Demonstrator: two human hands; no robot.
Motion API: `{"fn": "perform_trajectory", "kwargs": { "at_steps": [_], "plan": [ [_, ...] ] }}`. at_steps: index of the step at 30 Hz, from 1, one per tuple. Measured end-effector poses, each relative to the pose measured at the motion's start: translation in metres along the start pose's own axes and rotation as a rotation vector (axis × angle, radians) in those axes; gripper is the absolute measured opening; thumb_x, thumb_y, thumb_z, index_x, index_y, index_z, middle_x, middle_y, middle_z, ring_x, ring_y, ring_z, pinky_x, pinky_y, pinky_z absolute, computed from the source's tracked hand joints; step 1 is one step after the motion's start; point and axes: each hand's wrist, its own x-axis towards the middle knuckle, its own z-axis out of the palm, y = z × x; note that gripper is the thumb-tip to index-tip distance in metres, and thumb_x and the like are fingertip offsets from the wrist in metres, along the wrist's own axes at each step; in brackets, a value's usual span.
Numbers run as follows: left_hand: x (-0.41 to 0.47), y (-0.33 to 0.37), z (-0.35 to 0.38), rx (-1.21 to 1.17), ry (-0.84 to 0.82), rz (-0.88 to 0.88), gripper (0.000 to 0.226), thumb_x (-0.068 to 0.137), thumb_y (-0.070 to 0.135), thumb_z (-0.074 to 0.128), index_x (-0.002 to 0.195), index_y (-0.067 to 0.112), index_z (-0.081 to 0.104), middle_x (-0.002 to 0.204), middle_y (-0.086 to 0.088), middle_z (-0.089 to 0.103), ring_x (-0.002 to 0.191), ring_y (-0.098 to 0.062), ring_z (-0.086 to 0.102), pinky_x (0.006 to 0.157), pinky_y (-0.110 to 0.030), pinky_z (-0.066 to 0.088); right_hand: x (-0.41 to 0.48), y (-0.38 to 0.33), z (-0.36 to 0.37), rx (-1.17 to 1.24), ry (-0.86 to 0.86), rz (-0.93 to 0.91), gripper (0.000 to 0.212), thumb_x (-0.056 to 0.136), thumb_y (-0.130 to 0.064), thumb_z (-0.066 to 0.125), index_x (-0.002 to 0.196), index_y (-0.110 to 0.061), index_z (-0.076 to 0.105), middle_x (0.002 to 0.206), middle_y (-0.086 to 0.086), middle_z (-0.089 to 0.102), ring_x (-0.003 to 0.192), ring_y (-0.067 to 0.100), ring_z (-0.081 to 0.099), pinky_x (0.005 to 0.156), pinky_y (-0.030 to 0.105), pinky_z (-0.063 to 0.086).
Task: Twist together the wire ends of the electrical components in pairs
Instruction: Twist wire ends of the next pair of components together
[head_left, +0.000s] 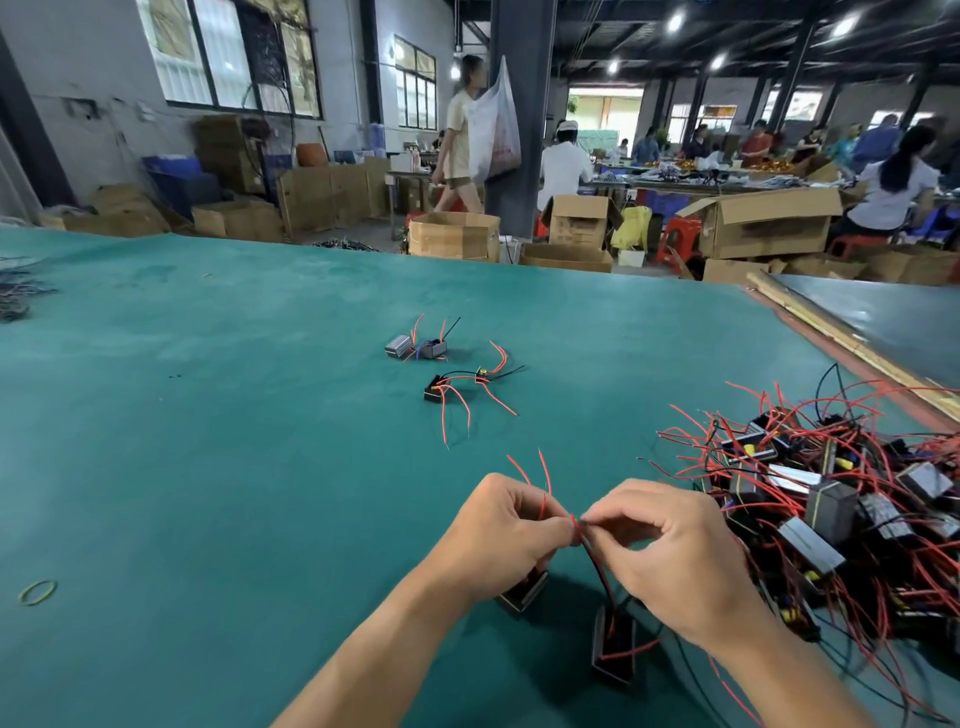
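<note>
A yellow-green rubber band lies flat on the green table cover, near and well to the left. Farther off, around the middle, sit two joined pairs. The silver-cased pair rest side by side and touching. Just nearer and to their right, the black pair are linked by a black lead, with red wires splayed outward.

In the far background a person carries a white plastic bag; its red print is too blurred to read.

Near the middle, the left hand has its fingers curled, with thumb and forefinger pinching a red wire. Two loose red ends stand up above its knuckles. A dark component sits on the cloth partly under this hand.

The wire ends meet between the two hands, red strands pressed together. The right hand pinches them from the other side, thumb tip against forefinger tip, with its other fingers loosely bent. A black and a red lead run down from the pinch to a second component standing on the cloth below.

A cardboard carton beyond the table's far edge bears dark print too small to read.

At the near right, a pile of components lies tangled in red and black wires. Some carry pale labels that are illegible.
</note>
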Motion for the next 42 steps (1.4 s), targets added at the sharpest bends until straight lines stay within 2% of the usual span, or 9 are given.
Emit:
{"fn": "perform_trajectory", "kwargs": {
  "at_steps": [3,5,9,12,20,26,30,35,42],
  "plan": [
    [0.000,0.001,0.001,-0.038,0.007,-0.020,0.024,0.086,0.006,0.063,0.065,0.015,0.071,0.045,0.007,0.049,0.042,-0.007,0.039,0.045,-0.016,0.032,-0.001,0.000,0.000,-0.002,0.005,-0.062,0.025,0.071,0.003,0.079,0.071,-0.021,0.076,0.070,-0.011,0.068,0.062,0.012,0.064,0.056,0.032,0.052],
    [0.000,0.001,0.001,-0.030,0.010,-0.008,0.020,0.087,0.007,0.064,0.069,0.010,0.072,0.046,0.006,0.050,0.044,-0.009,0.039,0.045,-0.019,0.032,-0.002,0.001,-0.002,0.113,-0.037,0.086,0.024,0.076,0.002,0.076,0.071,-0.021,0.076,0.069,-0.006,0.070,0.062,0.012,0.065,0.058,0.029,0.053],
    [-0.001,0.000,0.002,0.017,-0.004,0.058,0.018,0.090,0.013,0.067,0.073,0.007,0.073,0.050,0.002,0.050,0.048,-0.013,0.037,0.046,-0.021,0.030,0.004,0.003,-0.006,0.509,-0.154,0.488,0.027,0.086,0.005,0.066,0.070,-0.013,0.077,0.062,0.006,0.068,0.057,0.012,0.061,0.054,0.022,0.051],
    [-0.002,0.001,0.001,0.026,-0.024,0.093,0.019,0.091,0.014,0.067,0.075,0.007,0.074,0.053,-0.001,0.048,0.052,-0.017,0.037,0.048,-0.023,0.030,0.005,0.003,-0.010,0.638,-0.248,0.615,0.024,0.087,0.003,0.066,0.068,-0.009,0.076,0.059,0.009,0.063,0.054,0.012,0.056,0.051,0.020,0.049],
    [-0.003,0.002,-0.002,0.012,-0.062,0.115,0.018,0.092,0.011,0.066,0.076,0.007,0.074,0.052,0.002,0.049,0.050,-0.014,0.038,0.047,-0.022,0.031,0.004,0.004,-0.016,0.657,-0.321,0.570,0.023,0.083,0.010,0.068,0.069,-0.007,0.072,0.063,0.008,0.065,0.054,0.014,0.057,0.053,0.021,0.049],
    [-0.006,0.004,-0.003,0.071,-0.094,0.160,0.019,0.092,0.015,0.066,0.079,0.003,0.072,0.056,-0.002,0.046,0.053,-0.015,0.034,0.048,-0.025,0.029,0.004,0.005,-0.018,0.778,-0.392,0.731,0.020,0.083,0.007,0.069,0.068,-0.007,0.072,0.063,0.009,0.060,0.051,0.013,0.054,0.049,0.022,0.049],
    [-0.006,0.005,-0.001,0.090,-0.088,0.170,0.019,0.091,0.016,0.067,0.078,0.003,0.072,0.058,-0.005,0.047,0.055,-0.018,0.035,0.051,-0.029,0.030,0.004,0.005,-0.020,0.801,-0.426,0.744,0.019,0.084,0.005,0.067,0.069,-0.007,0.069,0.062,0.006,0.056,0.050,0.011,0.052,0.048,0.021,0.049],
    [-0.006,0.005,0.000,0.057,-0.042,0.183,0.015,0.088,0.016,0.072,0.077,0.006,0.073,0.053,0.003,0.048,0.052,-0.013,0.036,0.050,-0.025,0.031,0.004,0.004,-0.018,0.816,-0.459,0.727,0.020,0.089,0.007,0.061,0.072,-0.005,0.066,0.063,0.007,0.053,0.052,0.011,0.051,0.051,0.023,0.051],
    [-0.004,0.004,-0.002,-0.046,-0.104,0.139,0.018,0.089,0.012,0.068,0.072,0.010,0.069,0.053,0.000,0.052,0.049,-0.013,0.041,0.050,-0.019,0.035,0.004,0.002,-0.021,0.779,-0.444,0.658,0.023,0.090,0.009,0.059,0.073,-0.005,0.063,0.062,0.007,0.056,0.053,0.013,0.051,0.052,0.022,0.047]
  ]
}}
